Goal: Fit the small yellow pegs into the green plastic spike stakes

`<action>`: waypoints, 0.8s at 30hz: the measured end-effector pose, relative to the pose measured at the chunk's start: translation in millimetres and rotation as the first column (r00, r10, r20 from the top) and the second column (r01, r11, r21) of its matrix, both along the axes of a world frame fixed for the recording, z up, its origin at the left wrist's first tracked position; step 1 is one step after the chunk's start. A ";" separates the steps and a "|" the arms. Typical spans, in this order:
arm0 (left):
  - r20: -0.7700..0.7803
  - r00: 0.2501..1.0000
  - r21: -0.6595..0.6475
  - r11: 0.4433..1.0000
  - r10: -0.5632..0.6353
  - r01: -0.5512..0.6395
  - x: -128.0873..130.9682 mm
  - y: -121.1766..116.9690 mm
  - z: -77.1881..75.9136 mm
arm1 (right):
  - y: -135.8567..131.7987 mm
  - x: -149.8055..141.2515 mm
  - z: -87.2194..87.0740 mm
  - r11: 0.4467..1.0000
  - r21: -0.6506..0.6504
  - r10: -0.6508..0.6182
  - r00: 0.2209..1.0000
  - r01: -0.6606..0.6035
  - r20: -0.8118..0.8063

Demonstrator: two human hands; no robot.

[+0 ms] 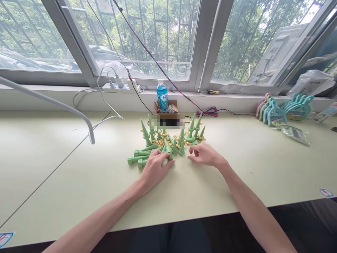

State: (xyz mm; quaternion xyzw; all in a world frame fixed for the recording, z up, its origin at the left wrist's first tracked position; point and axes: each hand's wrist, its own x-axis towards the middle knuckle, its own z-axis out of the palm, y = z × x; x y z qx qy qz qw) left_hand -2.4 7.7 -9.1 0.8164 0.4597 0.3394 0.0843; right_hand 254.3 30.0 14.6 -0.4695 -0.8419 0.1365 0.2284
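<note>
A heap of green cone-shaped plastic spikes [147, 137] stands and lies in the middle of a pale green table [237, 168], mixed with small yellow parts [168, 140]. My left hand [155, 168] rests on the lying spikes at the heap's near left, and its fingers close around one green spike [168, 154]. My right hand [204, 154] lies just right of the heap, fingers curled loosely, and I cannot make out anything in them.
A small cardboard box [168, 114] and a blue-labelled bottle [162, 95] stand behind the heap. Coloured hangers [284, 107] and plastic bags lie at the far right. A power strip [116, 86] with cables sits on the sill. A white rod [65, 107] crosses the left.
</note>
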 end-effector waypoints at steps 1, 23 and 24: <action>0.000 1.000 0.001 1.000 -0.006 0.006 0.1 -0.3 0.5 | -1.0 -0.6 0.6 1.000 -0.011 0.001 1.000 -0.001 0.027; 0.039 0.997 0.071 0.995 -0.068 0.065 1.3 0.5 3.2 | -12.6 -23.4 7.5 0.992 -0.125 0.018 0.992 -0.002 0.128; 0.053 0.997 0.066 0.996 -0.057 0.053 1.2 0.9 3.2 | -14.3 -26.8 6.4 0.992 -0.120 0.037 0.996 -0.026 0.083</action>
